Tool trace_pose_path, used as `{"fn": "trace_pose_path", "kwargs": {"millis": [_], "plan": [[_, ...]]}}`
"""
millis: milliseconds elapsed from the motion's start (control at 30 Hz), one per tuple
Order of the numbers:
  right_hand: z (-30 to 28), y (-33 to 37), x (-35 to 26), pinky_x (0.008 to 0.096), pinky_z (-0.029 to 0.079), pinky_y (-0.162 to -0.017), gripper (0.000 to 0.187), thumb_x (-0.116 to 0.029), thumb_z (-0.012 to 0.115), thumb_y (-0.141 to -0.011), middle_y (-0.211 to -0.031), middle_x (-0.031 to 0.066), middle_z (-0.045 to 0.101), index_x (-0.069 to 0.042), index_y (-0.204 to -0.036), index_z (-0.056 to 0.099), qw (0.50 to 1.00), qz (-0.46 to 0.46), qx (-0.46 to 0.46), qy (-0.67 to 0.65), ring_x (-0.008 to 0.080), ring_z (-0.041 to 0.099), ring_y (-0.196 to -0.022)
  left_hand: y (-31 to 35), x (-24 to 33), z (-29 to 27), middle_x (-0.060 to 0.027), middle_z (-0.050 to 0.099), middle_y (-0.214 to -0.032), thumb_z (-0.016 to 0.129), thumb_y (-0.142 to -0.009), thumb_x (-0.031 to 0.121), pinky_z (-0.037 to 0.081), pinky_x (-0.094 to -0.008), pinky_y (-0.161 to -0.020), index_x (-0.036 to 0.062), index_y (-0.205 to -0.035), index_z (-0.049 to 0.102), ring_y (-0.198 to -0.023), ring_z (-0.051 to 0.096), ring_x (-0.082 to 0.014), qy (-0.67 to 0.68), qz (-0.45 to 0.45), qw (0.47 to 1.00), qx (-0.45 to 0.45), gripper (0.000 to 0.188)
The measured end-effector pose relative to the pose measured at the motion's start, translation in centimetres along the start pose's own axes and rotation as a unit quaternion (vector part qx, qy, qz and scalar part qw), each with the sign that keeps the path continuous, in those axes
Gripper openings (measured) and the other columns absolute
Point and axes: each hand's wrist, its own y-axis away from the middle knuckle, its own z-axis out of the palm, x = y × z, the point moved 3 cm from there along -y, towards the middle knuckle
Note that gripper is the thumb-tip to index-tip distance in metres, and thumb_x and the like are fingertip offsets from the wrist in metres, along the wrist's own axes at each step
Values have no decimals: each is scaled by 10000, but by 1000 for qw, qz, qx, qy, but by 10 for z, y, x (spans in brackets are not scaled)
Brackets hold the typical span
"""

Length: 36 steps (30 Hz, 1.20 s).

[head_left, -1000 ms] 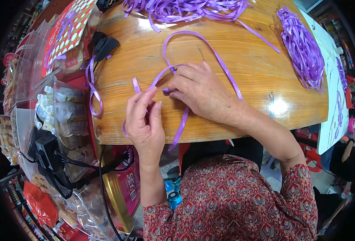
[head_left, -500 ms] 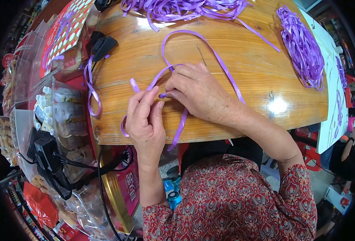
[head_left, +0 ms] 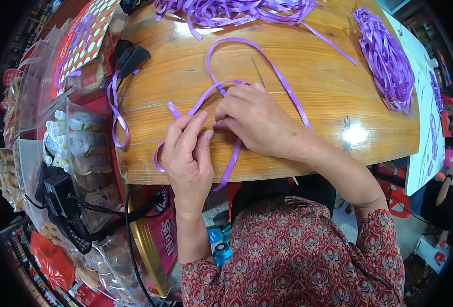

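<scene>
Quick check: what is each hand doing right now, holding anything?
Left hand: fingers pinched on the purple ribbon at the wooden table edge.
Right hand: closed on the same ribbon, pressing it down.

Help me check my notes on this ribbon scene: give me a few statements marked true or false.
1. Both hands, the left hand and the right hand, pinch one purple ribbon. True.
2. The ribbon lies on a glass table. False: the table is wood.
3. A ribbon pile lies right of the hands. True.
4. The ribbon forms a loop beyond the right hand. True.
5. The left hand holds scissors. False: it holds only the ribbon.
</scene>
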Motion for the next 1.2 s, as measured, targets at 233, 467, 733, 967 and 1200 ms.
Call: {"fn": "trace_pose_path", "kwargs": {"millis": [233,467,733,967,1200], "plan": [[-15,2,-4,214,417,-616,84,-106,617,-885,-821,8,573,-29,-920,616,906,155,-55,-390,68,511,-723,7,7,0,-104,596,-910,670,-776,-40,473,-291,-678,-8,-1008,638,-809,584,-206,98,32,994,40,236],[-28,9,-9,201,418,-641,92,-101,614,-889,-824,-15,567,-23,-937,624,889,177,-30,-422,48,504,-752,9,18,-5,-94,614,-890,696,-773,-6,463,-269,-656,-6,-988,638,-783,582,-184,109,32,993,34,223],[-36,18,-12,239,461,-704,104,-71,616,-874,-867,25,611,-9,-958,628,935,86,-28,-342,92,564,-803,10,28,-1,-98,636,-893,696,-775,2,468,-259,-666,-12,-989,637,-763,594,-175,138,-1,990,17,222],[-40,25,-23,277,468,-697,203,-81,695,-795,-853,70,613,-14,-978,642,970,-22,29,-240,193,593,-782,20,29,4,-75,605,-790,677,-803,3,434,-240,-594,-35,-983,629,-689,560,-141,193,-14,981,24,190],[-49,38,-28,301,471,-635,320,-49,722,-702,-830,82,599,-15,-1014,662,979,-128,112,-115,206,583,-725,29,35,7,-62,578,-756,643,-844,19,401,-225,-588,-52,-962,615,-671,522,-118,271,-55,961,13,141]]}}
